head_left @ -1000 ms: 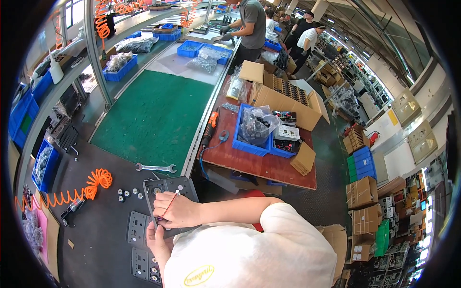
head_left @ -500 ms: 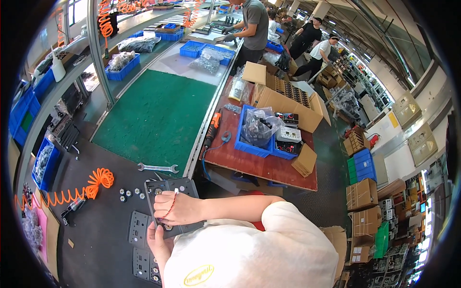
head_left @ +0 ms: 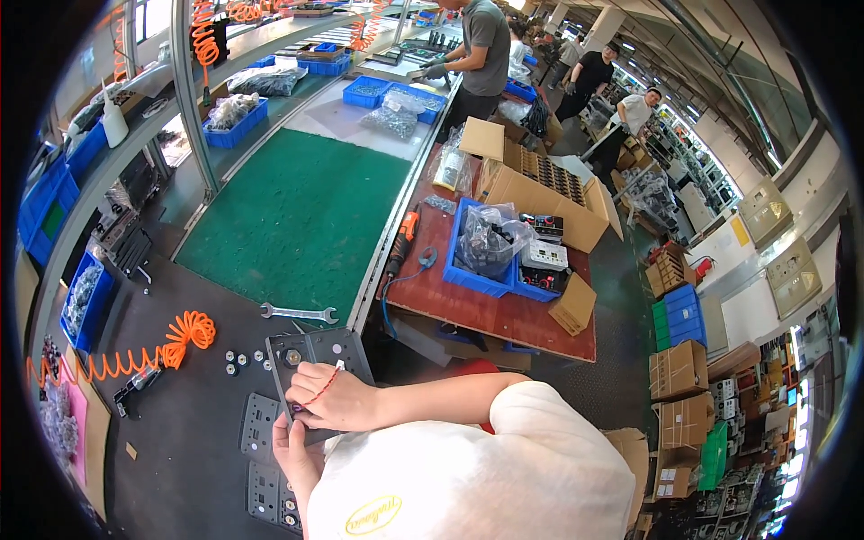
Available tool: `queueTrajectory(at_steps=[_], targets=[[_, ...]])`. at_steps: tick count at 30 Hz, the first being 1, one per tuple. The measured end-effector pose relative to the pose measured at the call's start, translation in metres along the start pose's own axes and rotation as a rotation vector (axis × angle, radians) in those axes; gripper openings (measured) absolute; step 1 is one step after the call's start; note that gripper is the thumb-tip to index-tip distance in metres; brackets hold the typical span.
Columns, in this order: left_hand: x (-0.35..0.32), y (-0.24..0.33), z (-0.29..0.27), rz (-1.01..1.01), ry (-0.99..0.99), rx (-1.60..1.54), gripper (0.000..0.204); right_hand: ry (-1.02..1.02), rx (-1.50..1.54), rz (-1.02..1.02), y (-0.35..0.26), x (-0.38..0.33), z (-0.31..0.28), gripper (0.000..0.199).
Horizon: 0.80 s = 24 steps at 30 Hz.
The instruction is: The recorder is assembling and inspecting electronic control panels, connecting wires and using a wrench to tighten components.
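gray panel [head_left: 308,353] is held tilted over the dark bench [head_left: 189,459], close in front of the person's body, with both hands on it. the left hand [head_left: 297,452] pinches its lower edge between thumb and fingers; the right hand [head_left: 337,400] bends over its face, fingertips bunched near the left ones, so the two hands are almost together. whether the right fingers are closed on a small part i cannot tell (something purplish shows at their tips, too little of it to name).

as for progress, one round metal fitting [head_left: 292,357] already sits in the upper part of the panel, so it looks partly fitted; what is done under the right hand is hidden. two more panels lie just beside on the bench. the upper one [head_left: 258,423] shows bare holes and seems less far along, though its right side is covered; the lower one [head_left: 265,490] bears round fittings near its right edge. loose hex nuts [head_left: 231,369] lie to the left, apparently not yet used. the wrench [head_left: 299,313] and the air tool [head_left: 137,389] lie apart, in neither hand.
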<state>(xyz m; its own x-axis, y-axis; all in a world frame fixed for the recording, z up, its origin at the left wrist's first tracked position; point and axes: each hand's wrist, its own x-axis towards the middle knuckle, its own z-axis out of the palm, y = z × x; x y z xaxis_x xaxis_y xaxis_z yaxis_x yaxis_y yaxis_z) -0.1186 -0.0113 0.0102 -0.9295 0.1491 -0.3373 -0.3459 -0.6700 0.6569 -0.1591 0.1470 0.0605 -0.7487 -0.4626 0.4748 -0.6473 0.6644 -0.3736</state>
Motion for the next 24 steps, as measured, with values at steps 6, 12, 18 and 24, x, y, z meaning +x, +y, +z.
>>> queueTrajectory(at_steps=[6, 12, 18, 24], targets=[[0.001, -0.005, -0.003, -0.038, 0.025, -0.004, 0.031, -0.073, -0.024, -0.068, 0.008, 0.000, 0.000, 0.026], [0.002, -0.007, -0.006, 0.000, 0.003, -0.002, 0.034, -0.053, 0.013, 0.126, -0.002, -0.006, 0.008, 0.024], [-0.001, -0.006, -0.002, -0.026, 0.013, -0.046, 0.037, -0.032, 0.051, -0.104, 0.010, 0.002, -0.003, 0.020], [0.001, -0.011, -0.010, -0.020, 0.032, -0.025, 0.037, -0.087, 0.012, -0.158, 0.011, 0.004, -0.007, 0.017]])
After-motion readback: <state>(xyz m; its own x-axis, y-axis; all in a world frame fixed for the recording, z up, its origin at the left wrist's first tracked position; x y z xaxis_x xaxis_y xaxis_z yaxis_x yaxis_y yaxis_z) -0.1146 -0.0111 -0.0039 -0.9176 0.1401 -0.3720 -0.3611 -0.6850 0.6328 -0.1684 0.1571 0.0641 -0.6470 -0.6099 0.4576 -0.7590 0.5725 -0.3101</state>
